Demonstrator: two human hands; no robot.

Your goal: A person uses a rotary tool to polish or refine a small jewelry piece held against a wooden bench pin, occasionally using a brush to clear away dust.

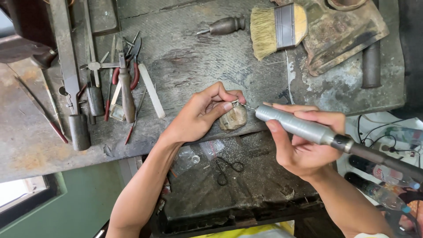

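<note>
A cluttered workbench point(189, 53) lies under both hands. At ten o'clock from them sits a heap of hand tools, among them red-handled pliers point(125, 81); at twelve o'clock lies a wooden-handled awl point(224, 26) with a flat bristle brush point(275, 28) just beside it. Below, at six o'clock, an open drawer point(246, 185) holds small scissors point(227, 169).

The left hand point(200, 114) pinches a small metal piece point(235, 103), perhaps a ring, between thumb and fingertips, braced on a worn wooden peg point(233, 118). The right hand point(304, 147) has its fingers wrapped around a grey rotary handpiece point(295, 125). Its long axis runs from four o'clock to ten o'clock, the thin bit pointing at the metal piece and touching it.
</note>
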